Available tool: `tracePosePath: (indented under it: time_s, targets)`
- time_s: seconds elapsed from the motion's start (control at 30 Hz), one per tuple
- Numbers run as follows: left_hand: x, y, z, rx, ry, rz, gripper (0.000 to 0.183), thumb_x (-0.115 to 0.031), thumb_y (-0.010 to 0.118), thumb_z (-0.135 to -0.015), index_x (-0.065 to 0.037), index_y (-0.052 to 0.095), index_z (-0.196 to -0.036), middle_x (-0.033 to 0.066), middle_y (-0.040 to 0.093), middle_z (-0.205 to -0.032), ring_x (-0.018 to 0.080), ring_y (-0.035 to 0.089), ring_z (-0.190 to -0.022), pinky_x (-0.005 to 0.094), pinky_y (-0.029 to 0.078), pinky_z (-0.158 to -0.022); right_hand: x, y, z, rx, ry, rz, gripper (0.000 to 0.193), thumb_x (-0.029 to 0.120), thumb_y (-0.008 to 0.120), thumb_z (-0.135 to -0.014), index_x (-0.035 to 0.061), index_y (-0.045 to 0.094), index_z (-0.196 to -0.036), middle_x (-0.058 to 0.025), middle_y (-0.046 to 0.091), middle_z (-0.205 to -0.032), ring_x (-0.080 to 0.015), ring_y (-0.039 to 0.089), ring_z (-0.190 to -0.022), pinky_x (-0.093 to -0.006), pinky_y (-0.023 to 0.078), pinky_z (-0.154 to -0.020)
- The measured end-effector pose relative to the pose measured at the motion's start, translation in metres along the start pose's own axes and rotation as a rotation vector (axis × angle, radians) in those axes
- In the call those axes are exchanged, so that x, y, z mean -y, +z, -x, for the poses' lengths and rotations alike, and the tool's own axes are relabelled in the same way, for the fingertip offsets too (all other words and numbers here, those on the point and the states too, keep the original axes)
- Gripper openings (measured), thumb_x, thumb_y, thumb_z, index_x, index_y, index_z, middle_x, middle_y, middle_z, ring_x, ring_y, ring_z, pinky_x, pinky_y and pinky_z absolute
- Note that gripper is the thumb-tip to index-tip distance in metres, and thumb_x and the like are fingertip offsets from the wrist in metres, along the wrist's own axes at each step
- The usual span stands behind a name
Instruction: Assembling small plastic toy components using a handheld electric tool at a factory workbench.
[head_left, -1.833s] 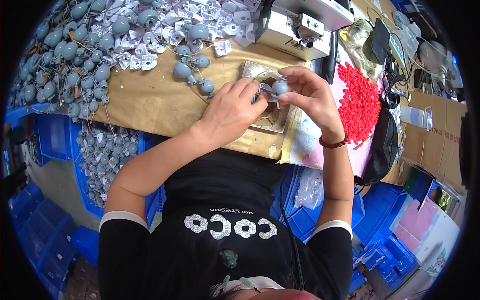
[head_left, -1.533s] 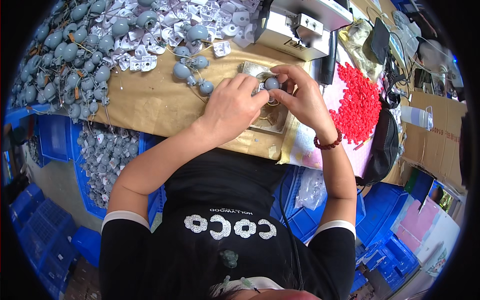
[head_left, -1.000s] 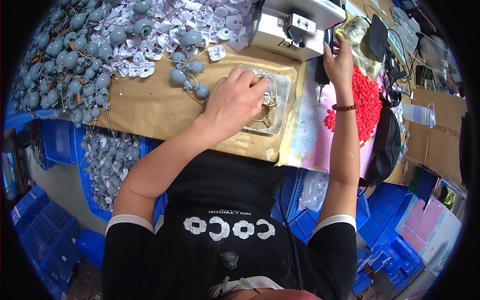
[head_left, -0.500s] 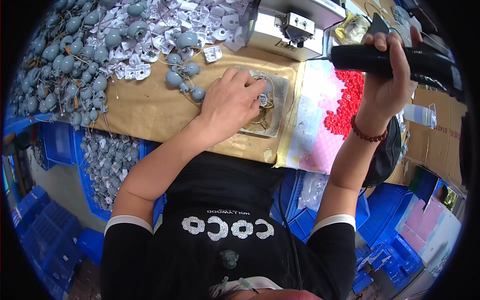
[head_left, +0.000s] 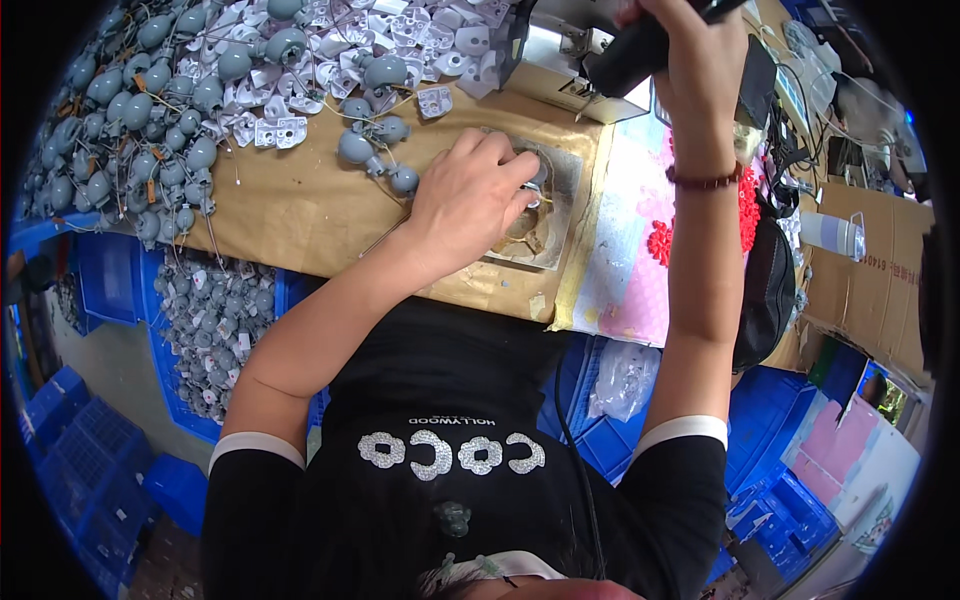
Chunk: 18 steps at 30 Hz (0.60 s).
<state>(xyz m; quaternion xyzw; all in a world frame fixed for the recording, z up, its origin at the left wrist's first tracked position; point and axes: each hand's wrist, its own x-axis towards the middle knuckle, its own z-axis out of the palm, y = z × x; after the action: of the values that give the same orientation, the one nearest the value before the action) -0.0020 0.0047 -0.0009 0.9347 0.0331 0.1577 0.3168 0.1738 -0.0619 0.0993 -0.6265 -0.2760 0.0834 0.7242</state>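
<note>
My left hand (head_left: pixel 470 200) is closed over a small grey round part (head_left: pixel 539 172) with a thin wire, resting in the recess of a metal plate (head_left: pixel 567 195) on the bench. The fingers hide most of the part. My right hand (head_left: pixel 705 60) is raised at the upper right, wrapped round a black electric screwdriver (head_left: pixel 630 55). Its thin tip points down and left in front of a metal screw feeder box (head_left: pixel 545 75). Beside my left hand lie several grey round parts joined by wires (head_left: pixel 360 147).
Heaps of grey wired parts (head_left: pixel 130 110) and white plastic pieces (head_left: pixel 400 30) cover the left and back. Small red pieces (head_left: pixel 660 242) lie on a pink sheet at right. Below the bench are blue bins (head_left: pixel 180 370). A black bag (head_left: pixel 770 290) and a cardboard box (head_left: pixel 865 260) stand right.
My right hand has swung left and away from me with the screwdriver, bringing its tip to the feeder box. My left hand stays over the plate.
</note>
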Motion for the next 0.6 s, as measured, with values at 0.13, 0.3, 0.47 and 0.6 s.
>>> tracePosePath:
  time_s: [0.13,0.3,0.47,0.6]
  targets:
    - [0.004,0.0,0.0,0.013,-0.007,0.041,0.03,-0.016,0.075,-0.079,-0.01,0.065,-0.107,0.0091,0.058,-0.098,0.032,0.055,-0.099,0.0425,0.048,-0.081,0.019,0.001,0.047,0.043,0.078,-0.172,0.051,0.0,0.066,-0.079,-0.0095,0.045,-0.125,-0.008,0.06,-0.072,-0.0162,0.059,-0.058,-0.0295,0.049,-0.058]
    - [0.005,-0.003,-0.002,0.054,-0.02,0.025,0.032,-0.015,0.074,-0.078,-0.012,0.064,-0.109,0.007,0.058,-0.1,0.0309,0.056,-0.102,0.0429,0.05,-0.08,0.015,-0.018,0.066,0.236,-0.076,0.005,0.054,-0.004,0.062,-0.084,-0.009,0.036,-0.131,-0.0099,0.058,-0.075,-0.0186,0.06,-0.065,-0.0356,0.052,-0.066]
    - [0.005,-0.002,-0.002,0.034,-0.031,0.053,0.033,-0.01,0.071,-0.076,-0.012,0.064,-0.108,0.0071,0.057,-0.1,0.0305,0.055,-0.103,0.0431,0.05,-0.08,0.009,-0.018,0.081,0.291,-0.117,0.042,0.061,-0.004,0.061,-0.087,-0.0072,0.032,-0.141,-0.0105,0.058,-0.077,-0.0186,0.06,-0.067,-0.0374,0.053,-0.07]
    - [0.003,0.003,-0.001,0.009,-0.026,0.029,0.033,-0.009,0.07,-0.073,-0.013,0.063,-0.105,0.0071,0.056,-0.097,0.0298,0.055,-0.1,0.0439,0.05,-0.076,0.005,-0.017,0.086,0.273,-0.096,0.059,0.062,-0.004,0.062,-0.087,-0.0045,0.033,-0.141,-0.0104,0.059,-0.078,-0.0184,0.06,-0.068,-0.0378,0.053,-0.072]
